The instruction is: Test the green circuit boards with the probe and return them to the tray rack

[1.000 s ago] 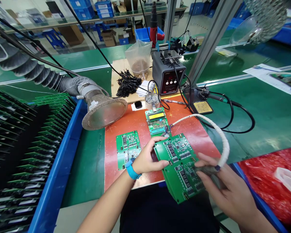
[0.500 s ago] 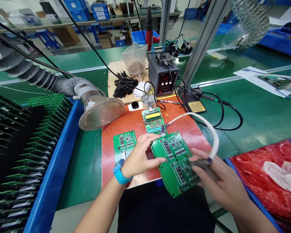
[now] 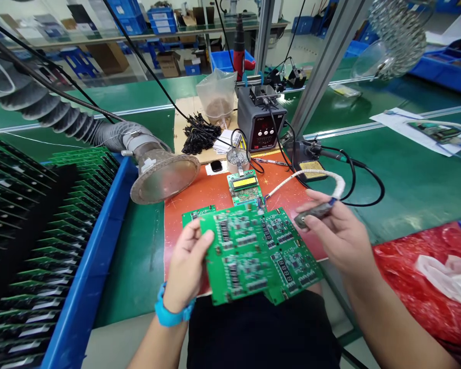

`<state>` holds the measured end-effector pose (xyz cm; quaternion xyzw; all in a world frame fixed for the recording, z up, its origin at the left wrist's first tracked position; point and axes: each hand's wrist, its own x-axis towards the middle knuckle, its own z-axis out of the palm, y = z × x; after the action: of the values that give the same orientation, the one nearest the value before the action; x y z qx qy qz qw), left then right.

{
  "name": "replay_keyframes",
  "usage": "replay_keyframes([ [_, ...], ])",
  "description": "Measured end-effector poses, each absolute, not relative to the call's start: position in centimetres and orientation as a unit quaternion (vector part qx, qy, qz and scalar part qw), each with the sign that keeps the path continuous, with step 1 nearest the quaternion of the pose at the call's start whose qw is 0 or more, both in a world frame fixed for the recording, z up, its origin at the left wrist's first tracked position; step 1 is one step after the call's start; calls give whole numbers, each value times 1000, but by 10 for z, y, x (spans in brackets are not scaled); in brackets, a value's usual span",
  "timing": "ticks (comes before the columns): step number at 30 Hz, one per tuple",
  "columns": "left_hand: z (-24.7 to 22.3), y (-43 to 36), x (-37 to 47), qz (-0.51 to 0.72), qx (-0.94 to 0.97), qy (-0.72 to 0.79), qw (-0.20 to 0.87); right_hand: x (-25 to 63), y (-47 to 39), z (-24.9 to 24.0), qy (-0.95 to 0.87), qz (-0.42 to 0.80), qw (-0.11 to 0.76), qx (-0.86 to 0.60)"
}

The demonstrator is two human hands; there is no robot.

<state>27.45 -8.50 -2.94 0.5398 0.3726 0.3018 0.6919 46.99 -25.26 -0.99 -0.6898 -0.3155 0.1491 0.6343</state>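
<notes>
Between the thumb and fingers of my left hand (image 3: 188, 259) is the left edge of a green circuit board (image 3: 211, 266) with dark digit displays, slightly blurred. It overlaps another circuit board (image 3: 278, 294) lying to its right. My right hand (image 3: 340, 230) grips a dark handheld probe (image 3: 317, 212), its white sleeved cable (image 3: 322, 175) leading to a small board with a yellow display (image 3: 244, 183). The probe is above the right board, apart from it. Behind the held board, a further circuit board (image 3: 197, 211) on the orange mat (image 3: 176, 205) is mostly hidden.
At left, a blue bin (image 3: 88, 246) holds rows of upright circuit boards, beside a fume extractor hood (image 3: 165, 179). A soldering station (image 3: 261, 120), sponge stand (image 3: 311, 169), and black cables (image 3: 200, 134) stand at the back. Red plastic bags (image 3: 411, 287) fill a bin at right.
My left hand has lifted a circuit board and moved it left, showing another beneath. My right hand has raised the probe up and away from the boards.
</notes>
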Motion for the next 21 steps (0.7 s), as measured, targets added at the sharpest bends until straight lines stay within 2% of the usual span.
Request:
replay_keyframes([
  [4, -47, -44, 262, 367, 503, 465, 630, 470, -241, -21, -321, 181, 616, -696],
  [9, -78, -13, 252, 400, 514, 480, 588, 468, -238, -32, -329, 192, 594, -708],
  [14, -104, -3, 252, 371, 571, 494, 542, 468, -240, -36, -366, 165, 557, -727],
  [21, -114, 1, 247, 338, 609, 508, 507, 468, -242, -35, -402, 121, 497, -760],
])
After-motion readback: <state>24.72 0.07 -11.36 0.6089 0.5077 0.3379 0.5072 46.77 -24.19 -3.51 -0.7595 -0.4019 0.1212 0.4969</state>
